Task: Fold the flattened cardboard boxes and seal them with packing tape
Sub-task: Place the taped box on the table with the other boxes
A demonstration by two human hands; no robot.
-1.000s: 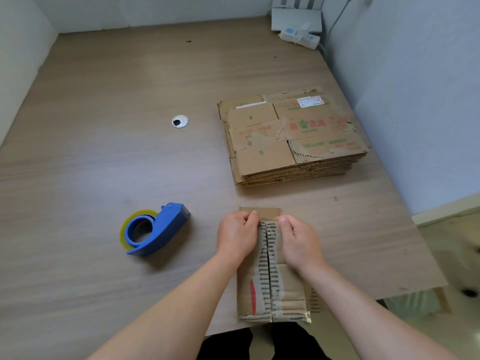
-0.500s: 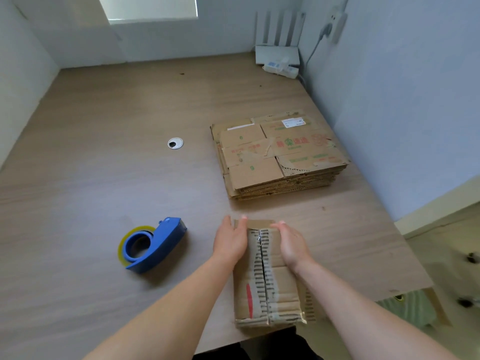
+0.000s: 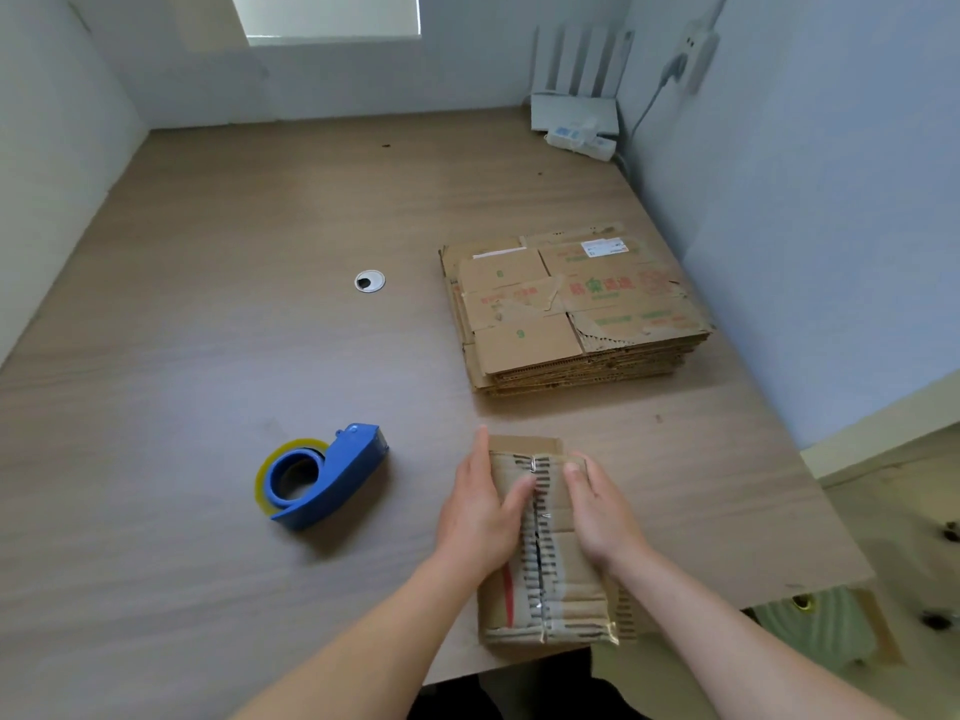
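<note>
Right now the small cardboard box (image 3: 571, 610) lies at about 5 o'clock on the worktop (image 3: 208, 314), with its near end right at the front edge. Its two top flaps are folded down and meet in a seam running from 6 to 12 o'clock, with scraps of old tape along it.

The left hand (image 3: 480, 511) lies against the box's 9 o'clock side, its fingers (image 3: 482, 449) straight and the thumb laid over the left flap. The right hand (image 3: 602, 517) rests flat on the right flap with its fingers extended. Neither hand curls round anything; both only press.

The blue tape dispenser (image 3: 322, 475) sits apart at 9 o'clock from the box, untouched. The stack of flattened boxes (image 3: 571, 309) waits at 12 o'clock.

As I judge it, the seam is not yet sealed, and that is the weak point. One hand has to leave to fetch the dispenser, and the freed flap (worn, reused cardboard) may spring up and open the seam. A pull of tape toward 6 o'clock could also drag the light box off the edge.
</note>
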